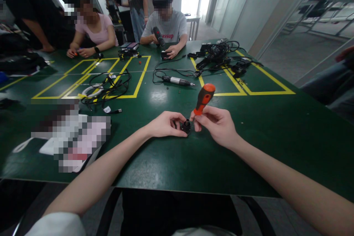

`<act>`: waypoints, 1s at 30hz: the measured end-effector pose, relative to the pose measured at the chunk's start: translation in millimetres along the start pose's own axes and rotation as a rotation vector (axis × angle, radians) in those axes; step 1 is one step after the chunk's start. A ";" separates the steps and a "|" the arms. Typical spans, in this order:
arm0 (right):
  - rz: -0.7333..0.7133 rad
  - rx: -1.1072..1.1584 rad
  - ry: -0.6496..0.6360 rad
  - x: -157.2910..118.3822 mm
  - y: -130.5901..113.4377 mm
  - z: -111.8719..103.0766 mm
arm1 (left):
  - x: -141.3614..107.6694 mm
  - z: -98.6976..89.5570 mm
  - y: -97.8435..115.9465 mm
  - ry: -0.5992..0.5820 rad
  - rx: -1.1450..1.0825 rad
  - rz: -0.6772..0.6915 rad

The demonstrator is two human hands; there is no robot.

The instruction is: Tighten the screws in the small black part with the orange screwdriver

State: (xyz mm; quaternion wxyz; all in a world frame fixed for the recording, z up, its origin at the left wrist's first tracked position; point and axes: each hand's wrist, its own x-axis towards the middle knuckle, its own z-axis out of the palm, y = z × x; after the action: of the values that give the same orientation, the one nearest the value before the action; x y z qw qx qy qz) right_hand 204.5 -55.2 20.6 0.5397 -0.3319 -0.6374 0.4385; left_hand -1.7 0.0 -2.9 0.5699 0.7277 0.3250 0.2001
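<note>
Close to the middle of the green table, my left hand (169, 123) pinches a small round black part (186, 127) with a short metal post standing up from it. My right hand (218, 123) grips an orange and black screwdriver (204, 97) low on its handle, with the handle pointing up and leaning right. The screwdriver's shaft and tip are hidden behind my fingers, so I cannot tell whether it touches the black part. Beyond my hands lies a silver and black electric screwdriver (177, 80) with its cable, and tiny dark bits rest near it.
Coiled black cables (110, 84) lie left on the green table (155, 166). A heap of black cords (218, 53) sits at the back right. Blurred-out flat items (83, 143) occupy the near left. Across the table, a person (166, 25) holds a power driver (158, 36); another person (94, 31) sits left.
</note>
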 end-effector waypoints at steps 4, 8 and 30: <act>0.013 0.049 -0.038 -0.6 0.7 -0.5 | -0.3 0.1 -0.6 0.003 0.016 -0.010; -0.017 0.103 -0.012 -2.4 3.4 -0.1 | -0.1 0.2 0.2 0.007 0.027 -0.005; -0.014 0.075 -0.006 -1.2 2.4 1.7 | -0.4 0.7 2.3 0.007 0.042 -0.009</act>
State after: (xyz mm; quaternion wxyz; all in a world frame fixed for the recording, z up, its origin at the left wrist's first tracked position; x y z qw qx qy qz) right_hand 202.9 -55.7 17.9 0.5530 -0.3059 -0.6242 0.4593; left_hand -1.0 -1.0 -0.8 0.5541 0.7374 0.3344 0.1933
